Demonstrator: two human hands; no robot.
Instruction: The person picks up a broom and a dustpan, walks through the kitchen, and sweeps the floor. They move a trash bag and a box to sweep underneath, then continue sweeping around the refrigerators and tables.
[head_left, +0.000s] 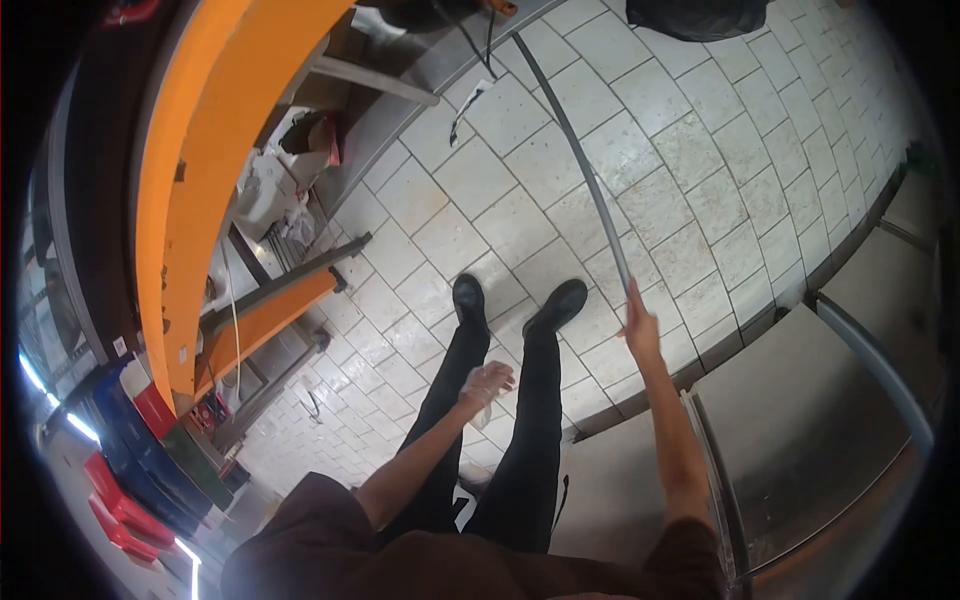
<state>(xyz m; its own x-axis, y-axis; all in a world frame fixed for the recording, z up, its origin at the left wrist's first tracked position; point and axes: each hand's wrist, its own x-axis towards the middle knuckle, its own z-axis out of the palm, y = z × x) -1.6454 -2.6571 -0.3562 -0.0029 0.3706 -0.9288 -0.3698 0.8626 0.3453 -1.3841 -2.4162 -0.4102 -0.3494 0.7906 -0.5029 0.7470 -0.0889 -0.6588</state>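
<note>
My right hand [640,325] is closed around a long thin grey pole [580,160] that runs from the hand up and away across the tiled floor. My left hand [487,383] hangs in front of my legs and clutches a crumpled pale cloth or wipe [480,405]. Below the hands I see my black trousers and black shoes [520,305] standing on the tiles.
An orange counter edge [200,170] with metal legs and stored items below curves along the left. Stainless steel cabinet fronts [800,420] stand at the right. A black bag [700,15] lies at the top. Red and blue bins [130,460] sit at the lower left.
</note>
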